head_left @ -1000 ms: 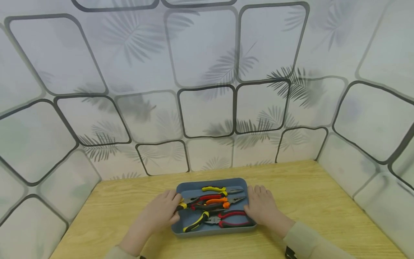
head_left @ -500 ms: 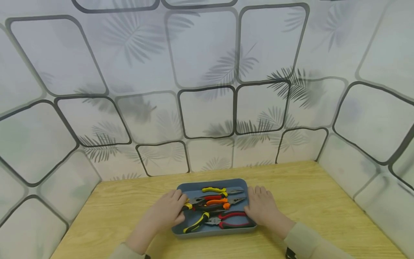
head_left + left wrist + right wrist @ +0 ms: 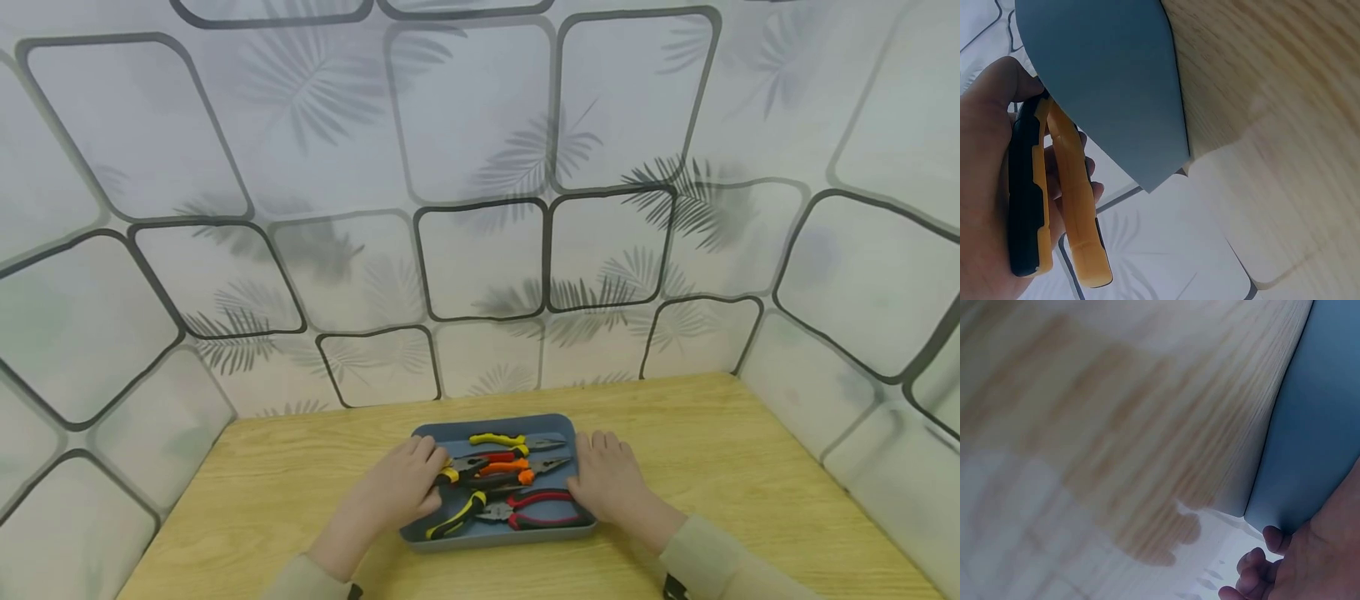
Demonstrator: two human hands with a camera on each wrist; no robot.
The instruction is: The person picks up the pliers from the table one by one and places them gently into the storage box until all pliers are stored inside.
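Note:
A grey-blue tray [image 3: 495,543] of pliers sits on the wooden table. My left hand [image 3: 405,483] is over its left side and grips a pair of pliers [image 3: 1032,187] with yellow-and-black handles. In the left wrist view the two handles stand slightly apart, beside the tray's outer wall. At the tray's right side, my right hand [image 3: 609,479] rests against the wall, holding no tool. Inside lie yellow-handled long-nose pliers [image 3: 497,439], orange-handled pliers [image 3: 504,468], pliers with red-and-black handles [image 3: 542,493] and a yellow-and-black handle [image 3: 456,517].
The wooden table [image 3: 285,467] extends on both sides of the tray. A patterned wall covering [image 3: 487,258] of rounded shapes and leaves closes off the back and both sides.
My left hand has moved to the right, farther over the tray, carrying the yellow-and-black pliers with it. My right hand and the tray have stayed in place.

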